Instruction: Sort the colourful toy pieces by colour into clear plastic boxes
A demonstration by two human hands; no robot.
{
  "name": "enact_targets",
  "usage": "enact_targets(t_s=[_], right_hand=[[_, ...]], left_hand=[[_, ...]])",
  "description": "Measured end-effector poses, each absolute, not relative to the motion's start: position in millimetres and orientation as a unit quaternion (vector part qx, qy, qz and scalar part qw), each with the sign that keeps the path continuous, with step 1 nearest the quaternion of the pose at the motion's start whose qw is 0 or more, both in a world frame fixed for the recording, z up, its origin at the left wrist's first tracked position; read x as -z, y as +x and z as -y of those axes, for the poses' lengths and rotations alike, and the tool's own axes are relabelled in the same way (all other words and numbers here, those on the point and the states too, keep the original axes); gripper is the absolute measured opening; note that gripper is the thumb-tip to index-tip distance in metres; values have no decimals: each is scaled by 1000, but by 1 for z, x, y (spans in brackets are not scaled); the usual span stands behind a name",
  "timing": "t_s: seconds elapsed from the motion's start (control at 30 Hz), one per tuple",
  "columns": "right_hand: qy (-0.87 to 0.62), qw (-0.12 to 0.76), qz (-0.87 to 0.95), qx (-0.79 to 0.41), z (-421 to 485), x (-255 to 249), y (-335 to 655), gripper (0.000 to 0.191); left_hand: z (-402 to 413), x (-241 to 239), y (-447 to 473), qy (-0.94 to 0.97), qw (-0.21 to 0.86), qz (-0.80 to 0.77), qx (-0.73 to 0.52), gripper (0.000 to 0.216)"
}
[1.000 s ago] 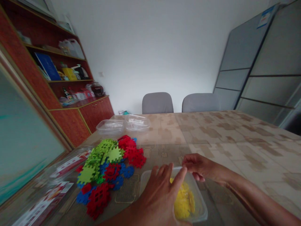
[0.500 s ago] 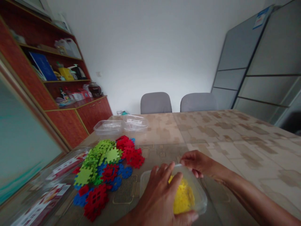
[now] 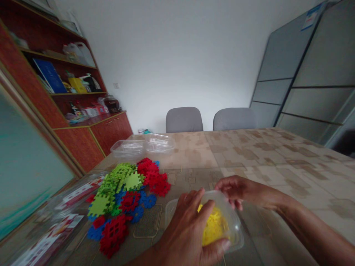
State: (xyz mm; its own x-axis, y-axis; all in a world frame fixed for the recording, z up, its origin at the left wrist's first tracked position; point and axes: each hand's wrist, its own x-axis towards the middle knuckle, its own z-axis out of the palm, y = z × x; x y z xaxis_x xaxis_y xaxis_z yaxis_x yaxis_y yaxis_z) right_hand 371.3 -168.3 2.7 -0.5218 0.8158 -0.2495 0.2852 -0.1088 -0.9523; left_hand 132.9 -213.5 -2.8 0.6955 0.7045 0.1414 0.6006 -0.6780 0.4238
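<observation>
A clear plastic container (image 3: 235, 232) holding yellow pieces (image 3: 213, 228) sits near the table's front edge. My left hand (image 3: 191, 232) lies over its near side, fingers curled on the lid and thumb along the front rim. My right hand (image 3: 238, 190) grips the far right corner of the same container, fingers bent over the rim. To the left lies a pile of flat interlocking pieces: green (image 3: 116, 181), red (image 3: 154, 179) and blue (image 3: 144, 207).
Two empty clear containers (image 3: 142, 146) stand farther back on the patterned table (image 3: 277, 162). Clear packaging with red-and-white print (image 3: 59, 221) lies at the left edge. Two grey chairs (image 3: 210, 119) stand behind the table; a wooden shelf unit (image 3: 69, 99) is at left.
Both hands have closed in more tightly on the container with the yellow pieces; the left fingers curled down over its top and the right hand shifted slightly over the far corner.
</observation>
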Motion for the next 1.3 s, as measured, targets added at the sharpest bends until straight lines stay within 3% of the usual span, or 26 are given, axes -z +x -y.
enact_targets(t_s=[0.2, 0.7, 0.87, 1.1, 1.3], right_hand=[[-383, 241, 644, -617, 171, -5, 366, 24], [-418, 276, 718, -483, 162, 23, 359, 16], [-395, 270, 768, -426, 161, 24, 362, 26], [-373, 269, 800, -386, 161, 21, 362, 27], [-399, 319, 786, -348, 164, 15, 356, 22]], left_hand=[[212, 3, 129, 901, 184, -362, -152, 61], [210, -3, 132, 884, 244, -383, -110, 81], [212, -1, 138, 878, 245, -397, -105, 83], [209, -17, 117, 855, 283, -432, -42, 109], [212, -15, 96, 855, 283, -427, -80, 105]])
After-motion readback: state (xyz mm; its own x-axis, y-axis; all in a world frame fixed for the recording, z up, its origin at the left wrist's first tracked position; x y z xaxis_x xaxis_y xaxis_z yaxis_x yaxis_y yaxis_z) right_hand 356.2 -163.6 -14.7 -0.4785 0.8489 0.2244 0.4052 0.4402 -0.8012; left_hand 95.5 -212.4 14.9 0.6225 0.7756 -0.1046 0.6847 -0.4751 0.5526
